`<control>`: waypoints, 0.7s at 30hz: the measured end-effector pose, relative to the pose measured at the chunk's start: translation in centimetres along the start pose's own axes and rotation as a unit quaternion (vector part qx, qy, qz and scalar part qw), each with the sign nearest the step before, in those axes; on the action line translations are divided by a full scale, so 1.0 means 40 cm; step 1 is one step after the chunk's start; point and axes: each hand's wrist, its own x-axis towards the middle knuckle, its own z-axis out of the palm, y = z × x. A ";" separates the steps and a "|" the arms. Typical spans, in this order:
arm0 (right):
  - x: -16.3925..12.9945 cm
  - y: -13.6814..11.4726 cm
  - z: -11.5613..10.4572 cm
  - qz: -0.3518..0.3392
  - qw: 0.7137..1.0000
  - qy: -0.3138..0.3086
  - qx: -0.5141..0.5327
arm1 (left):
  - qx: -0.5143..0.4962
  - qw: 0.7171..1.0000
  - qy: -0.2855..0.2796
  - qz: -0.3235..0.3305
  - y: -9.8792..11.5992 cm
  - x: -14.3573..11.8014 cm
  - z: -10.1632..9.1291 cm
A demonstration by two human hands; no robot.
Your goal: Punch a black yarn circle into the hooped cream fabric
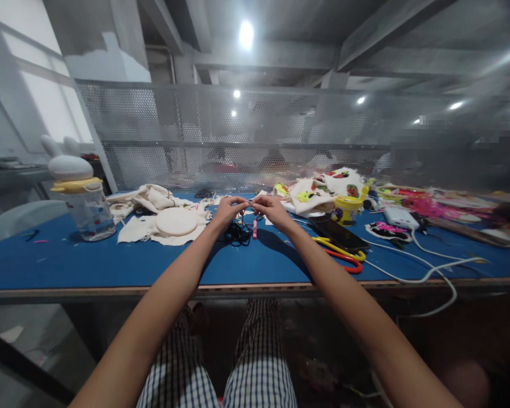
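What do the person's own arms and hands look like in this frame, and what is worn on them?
Both forearms are bare: no sleeves, gloves, watch or bracelets show. The left hand and right hand look bare too; rings on the fingers are too small to tell. Blue-and-white checked trousers show below.

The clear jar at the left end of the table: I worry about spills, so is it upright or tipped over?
Upright. The clear jar stands on its base on the blue table, with its yellow-and-white lid on top.
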 end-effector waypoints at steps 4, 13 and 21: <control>0.000 -0.002 -0.002 0.000 1.000 0.003 -0.011 | 0.002 1.000 0.012 0.003 -0.001 0.002 -0.002; 0.002 0.000 -0.002 -0.017 0.992 0.026 -0.124 | 0.066 0.998 0.001 0.010 -0.014 0.014 -0.019; -0.010 0.019 -0.019 0.000 0.914 0.058 -0.402 | 0.488 0.872 -0.004 -0.036 -0.007 0.015 -0.086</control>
